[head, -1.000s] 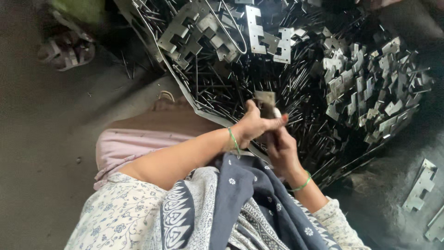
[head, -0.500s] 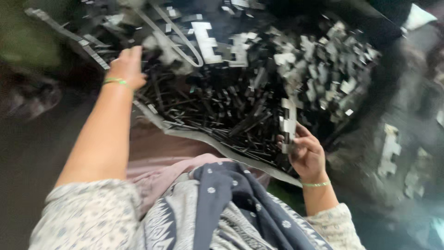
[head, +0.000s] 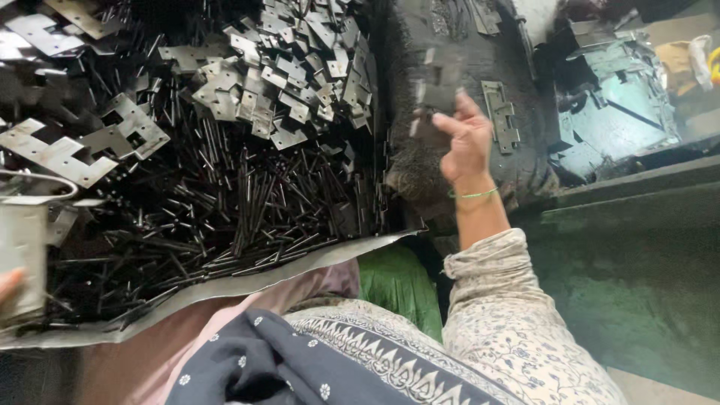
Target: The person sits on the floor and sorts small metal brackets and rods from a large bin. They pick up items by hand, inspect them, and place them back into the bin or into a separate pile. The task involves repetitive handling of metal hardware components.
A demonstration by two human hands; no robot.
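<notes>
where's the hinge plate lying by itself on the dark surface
In the head view, the lone hinge plate lies upper right, just right of the raised right hand.

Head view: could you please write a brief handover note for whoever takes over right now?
Right hand: open, raised over the dark mat; a blurred metal piece beyond its fingertips.
Left hand: only a sliver at the frame edge, against a grey metal plate; grip unclear.
Done: one grey jointed hinge lies on the mat.
Left: heaps of thin dark metal pins and notched grey plates.
</notes>
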